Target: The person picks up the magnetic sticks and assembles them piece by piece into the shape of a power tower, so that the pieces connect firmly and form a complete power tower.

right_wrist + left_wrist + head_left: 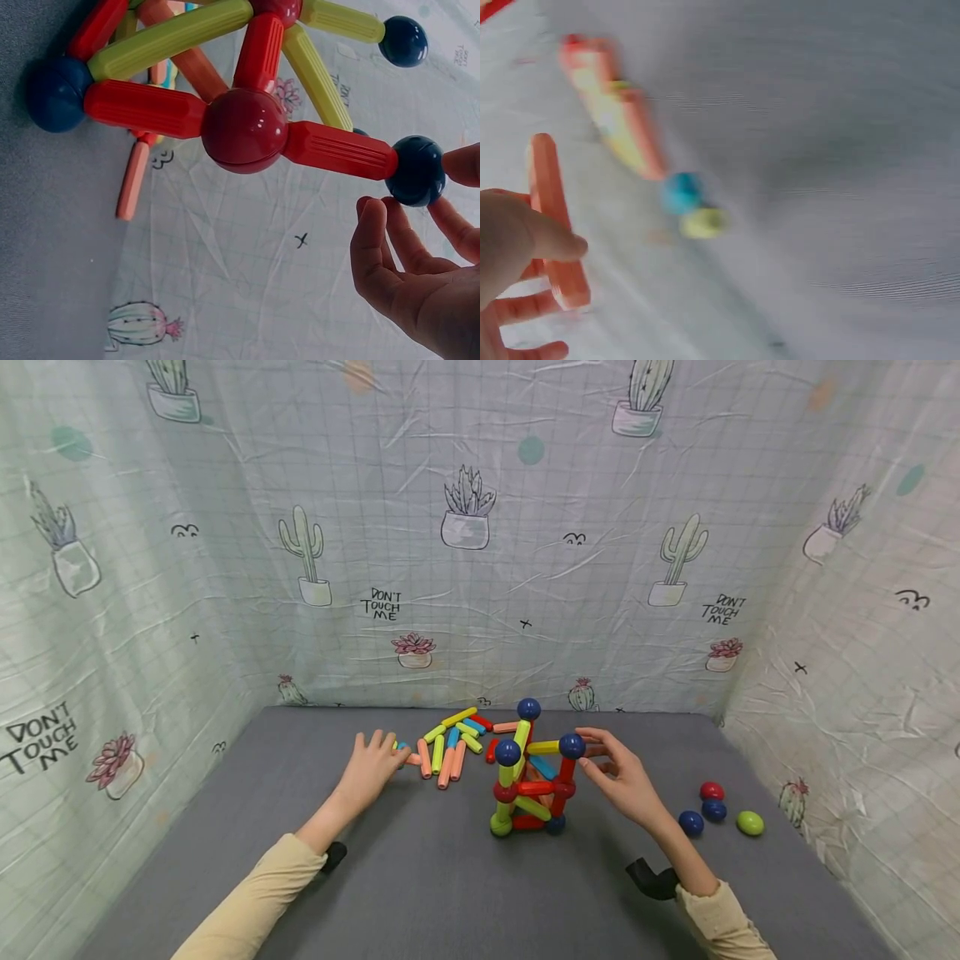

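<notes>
In the left wrist view my left hand [371,768] pinches an orange rod [552,217] between thumb and fingers. It is raised at the left of a pile of loose rods [446,760]. A frame of magnetic rods and balls [535,787] stands right of the pile, with red, yellow and green rods joined by red, blue and green balls. My right hand [618,781] grips the blue ball [417,171] at the frame's upper right corner, thumb on one side and fingertips on the other. Below that ball a red rod [341,150] leads to a red ball [244,130].
Loose balls lie at the right of the grey table [457,893]: a red ball [712,791], two blue balls [691,823] and a green ball [750,823]. A printed curtain [480,585] borders the table at the back and sides.
</notes>
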`<state>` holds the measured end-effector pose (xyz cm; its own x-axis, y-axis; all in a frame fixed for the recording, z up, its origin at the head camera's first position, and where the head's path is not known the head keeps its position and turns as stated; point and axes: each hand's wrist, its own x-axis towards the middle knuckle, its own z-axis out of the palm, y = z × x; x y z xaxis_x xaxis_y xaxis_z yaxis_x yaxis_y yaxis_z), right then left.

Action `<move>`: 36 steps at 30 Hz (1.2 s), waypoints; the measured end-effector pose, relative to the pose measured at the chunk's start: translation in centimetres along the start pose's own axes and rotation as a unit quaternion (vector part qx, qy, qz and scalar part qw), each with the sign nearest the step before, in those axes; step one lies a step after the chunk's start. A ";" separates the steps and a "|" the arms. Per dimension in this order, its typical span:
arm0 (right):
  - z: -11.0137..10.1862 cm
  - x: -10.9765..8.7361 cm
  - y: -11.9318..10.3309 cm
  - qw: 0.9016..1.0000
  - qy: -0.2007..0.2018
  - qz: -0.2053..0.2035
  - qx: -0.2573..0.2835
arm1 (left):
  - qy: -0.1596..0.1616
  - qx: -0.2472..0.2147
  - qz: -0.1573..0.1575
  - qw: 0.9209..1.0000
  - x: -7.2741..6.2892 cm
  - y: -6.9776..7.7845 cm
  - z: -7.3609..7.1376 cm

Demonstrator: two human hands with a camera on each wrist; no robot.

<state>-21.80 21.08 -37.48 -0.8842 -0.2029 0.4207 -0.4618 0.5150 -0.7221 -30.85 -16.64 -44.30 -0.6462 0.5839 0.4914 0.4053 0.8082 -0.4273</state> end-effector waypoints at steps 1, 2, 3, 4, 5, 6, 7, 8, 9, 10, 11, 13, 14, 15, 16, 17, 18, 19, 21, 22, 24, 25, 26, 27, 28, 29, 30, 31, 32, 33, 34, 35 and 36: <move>0.0 0.0 0.0 1.000 0.001 0.001 -0.001 | 0.014 0.000 -0.001 1.000 0.6 0.1 -0.8; -0.1 0.1 0.0 1.000 0.002 0.002 -0.003 | 0.028 0.001 0.000 1.000 1.1 0.2 -1.8; -0.1 0.1 0.1 1.000 0.002 0.001 -0.005 | 0.046 0.003 0.002 0.999 1.8 0.4 -3.0; -0.1 0.1 0.1 1.000 0.003 0.002 -0.006 | 0.067 0.001 0.006 0.998 2.4 0.6 -4.2; -0.1 0.2 0.1 1.000 0.003 0.003 -0.008 | 0.092 -0.001 0.010 0.996 3.0 0.9 -5.5; -0.1 0.2 0.2 1.000 0.002 0.003 -0.009 | 0.117 -0.002 0.013 0.993 3.6 1.3 -7.0; -0.1 0.2 0.2 1.000 0.001 0.003 -0.009 | 0.146 -0.005 0.018 0.989 4.2 1.7 -8.4; -0.2 0.2 0.2 1.000 0.001 0.003 -0.009 | 0.174 -0.010 0.022 0.984 4.8 2.1 -9.8; -0.2 0.2 0.2 1.000 0.001 0.004 -0.009 | 0.201 -0.014 0.026 0.979 5.4 2.6 -11.2; -0.2 0.3 0.2 1.000 0.002 0.006 -0.007 | 0.226 -0.024 0.028 0.973 5.9 3.2 -12.3; -0.2 0.3 0.3 1.000 0.002 0.006 -0.008 | 0.245 -0.036 0.030 0.968 6.4 3.7 -13.4; -0.2 0.3 0.3 1.000 0.004 0.007 -0.010 | 0.259 -0.068 0.039 0.963 7.2 4.9 -14.9; -0.1 0.4 0.3 1.000 0.005 0.007 -0.011 | 0.255 -0.084 0.047 0.962 7.6 5.6 -15.4; -0.1 0.4 0.4 1.000 0.006 0.006 -0.013 | 0.245 -0.096 0.057 0.963 7.9 6.3 -15.7; 0.0 0.5 0.4 1.000 0.008 0.003 -0.017 | 0.227 -0.105 0.069 0.966 8.1 6.9 -15.8; 0.1 0.6 0.5 1.000 0.009 -0.002 -0.022 | 0.202 -0.110 0.083 0.970 8.4 7.6 -15.8; 0.1 0.7 0.6 1.000 0.011 -0.007 -0.026 | 0.178 -0.105 0.097 0.974 8.6 8.2 -15.7; 0.2 0.8 0.6 0.999 0.013 -0.012 -0.030 | 0.154 -0.097 0.109 0.977 8.9 8.8 -15.5; 0.4 0.9 0.8 0.999 0.019 -0.022 -0.038 | 0.105 -0.076 0.129 0.983 9.6 9.8 -15.1; 0.4 1.0 0.8 0.999 0.022 -0.025 -0.041 | 0.081 -0.068 0.135 0.985 9.9 10.2 -14.9; 0.4 1.1 0.9 0.998 0.025 -0.029 -0.045 | 0.044 -0.063 0.139 0.987 10.5 10.9 -14.5; 0.5 1.1 1.0 0.998 0.026 -0.030 -0.045 | 0.026 -0.065 0.140 0.988 10.8 11.2 -14.4; 0.5 1.1 1.0 0.998 0.027 -0.030 -0.046 | 0.009 -0.068 0.142 0.988 11.0 11.4 -14.3; 0.4 1.1 1.1 0.998 0.026 -0.030 -0.046 | -0.007 -0.070 0.144 0.987 11.3 11.6 -14.2; 0.4 1.1 1.1 0.998 0.025 -0.030 -0.047 | -0.021 -0.075 0.145 0.986 11.5 11.7 -14.1; 0.4 1.2 1.2 0.998 0.024 -0.030 -0.047 | -0.031 -0.080 0.147 0.985 11.7 11.8 -14.0; 0.4 1.2 1.2 0.998 0.023 -0.030 -0.046 | -0.040 -0.083 0.150 0.984 11.8 11.9 -13.9; 0.4 1.2 1.3 0.998 0.021 -0.027 -0.045 | -0.046 -0.086 0.151 0.984 11.9 12.0 -13.8; 0.4 1.2 1.3 0.998 0.020 -0.026 -0.045 | -0.051 -0.088 0.152 0.983 12.0 12.0 -13.7; 0.4 1.2 1.3 0.999 0.020 -0.025 -0.044 | -0.055 -0.088 0.153 0.983 12.0 12.1 -13.6; 0.4 1.2 1.4 0.999 0.019 -0.024 -0.044 | -0.058 -0.091 0.153 0.982 12.1 12.2 -13.4; 0.3 1.2 1.4 0.999 0.020 -0.023 -0.044 | -0.062 -0.091 0.152 0.982 12.1 12.2 -13.3; 0.3 1.2 1.3 0.999 0.020 -0.022 -0.045 | -0.066 -0.091 0.151 0.982 12.2 12.3 -13.1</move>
<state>-23.49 21.29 -38.12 -0.8587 -0.1945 0.4742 -0.4908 0.5787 -0.6513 -25.26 1.37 -33.59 -0.5518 0.7941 0.2547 0.6924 0.6065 -0.3909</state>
